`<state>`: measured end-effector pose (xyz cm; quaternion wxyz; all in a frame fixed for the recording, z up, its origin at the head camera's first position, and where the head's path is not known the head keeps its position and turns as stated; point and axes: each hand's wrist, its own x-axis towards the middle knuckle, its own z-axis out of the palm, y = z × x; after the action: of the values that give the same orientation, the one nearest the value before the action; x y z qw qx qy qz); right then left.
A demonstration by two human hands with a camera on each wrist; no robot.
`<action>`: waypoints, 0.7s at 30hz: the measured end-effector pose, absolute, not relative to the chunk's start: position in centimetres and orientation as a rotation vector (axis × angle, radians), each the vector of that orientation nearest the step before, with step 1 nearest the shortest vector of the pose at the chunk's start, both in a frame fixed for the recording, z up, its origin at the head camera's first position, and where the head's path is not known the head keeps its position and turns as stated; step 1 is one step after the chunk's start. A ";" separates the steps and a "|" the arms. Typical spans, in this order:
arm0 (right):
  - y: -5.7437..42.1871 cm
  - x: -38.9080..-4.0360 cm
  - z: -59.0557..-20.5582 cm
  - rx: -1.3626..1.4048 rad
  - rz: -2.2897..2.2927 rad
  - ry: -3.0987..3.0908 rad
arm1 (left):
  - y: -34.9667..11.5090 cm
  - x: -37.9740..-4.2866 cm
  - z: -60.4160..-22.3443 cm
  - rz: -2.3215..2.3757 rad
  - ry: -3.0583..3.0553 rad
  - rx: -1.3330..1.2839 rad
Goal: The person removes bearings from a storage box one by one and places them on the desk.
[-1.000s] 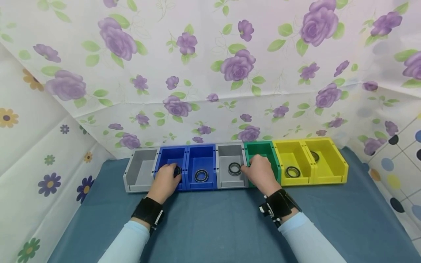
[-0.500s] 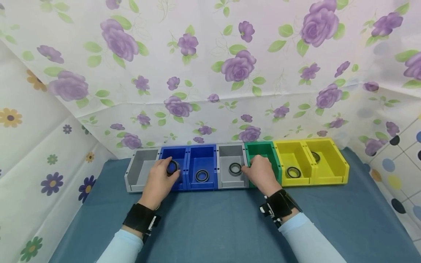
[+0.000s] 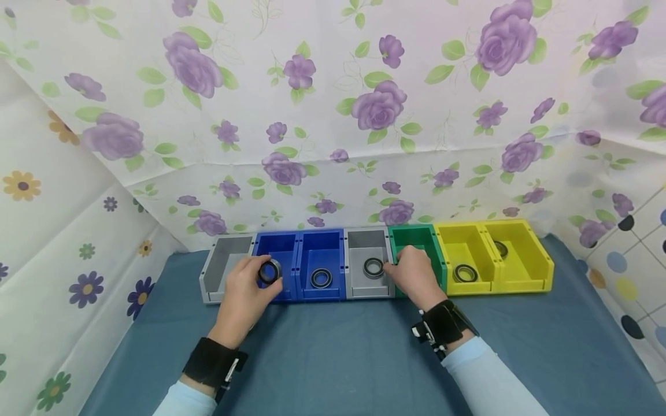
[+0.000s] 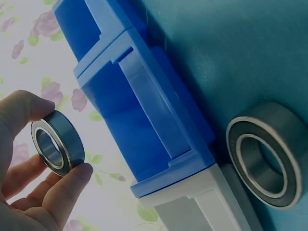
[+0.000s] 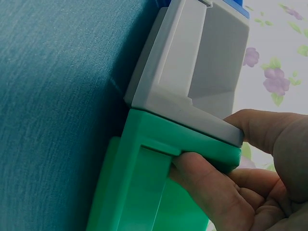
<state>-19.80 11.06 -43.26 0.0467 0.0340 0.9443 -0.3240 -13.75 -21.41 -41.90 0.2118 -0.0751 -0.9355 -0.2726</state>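
**Bearing Pinched at Left Hand; Bins Gripped at Right Hand**

Reference: green bin (image 3: 413, 234), set on the blue tablecloth (image 3: 333, 352). Directly left of it stands the inner grey bin (image 3: 366, 240), then the right blue bin (image 3: 319, 257), the left blue bin (image 3: 281, 248) and the outer grey bin (image 3: 226, 257). To its right stand the inner yellow bin (image 3: 460, 248) and the outer yellow bin (image 3: 520, 251).

Right hand (image 3: 414, 274): at the green bin. Thumb and fingers grip its left wall together with the adjoining wall of the inner grey bin.

Left hand (image 3: 247, 292): well left of the green bin. Thumb and fingertips pinch the outer ring of the held bearing (image 4: 70, 137), tilted and apart from the bin walls; in the head view it overlaps the left blue bin.

Step in hand (judged): handling one raised bearing while the right hand steadies the bins. Next move (judged): maintain the pinch on the outer ring, clear the bin walls, and avoid shifting the green bin.
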 end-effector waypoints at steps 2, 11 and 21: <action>11.0 -19.8 -43.3 0.107 -0.992 2.877 | -21.5 -13.5 -42.0 -0.750 -2.594 -0.217; 11.0 -19.8 -43.2 0.115 -0.987 2.874 | -21.4 -12.3 -42.7 -0.720 -2.646 -0.192; 11.0 -19.8 -43.0 0.115 -0.994 2.863 | -20.9 -11.7 -44.6 -0.646 -2.786 -0.183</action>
<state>-19.76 11.00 -43.00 0.0545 0.0378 0.9426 -0.3274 -11.65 -20.91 -44.62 0.1374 -0.0631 -0.9630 -0.2231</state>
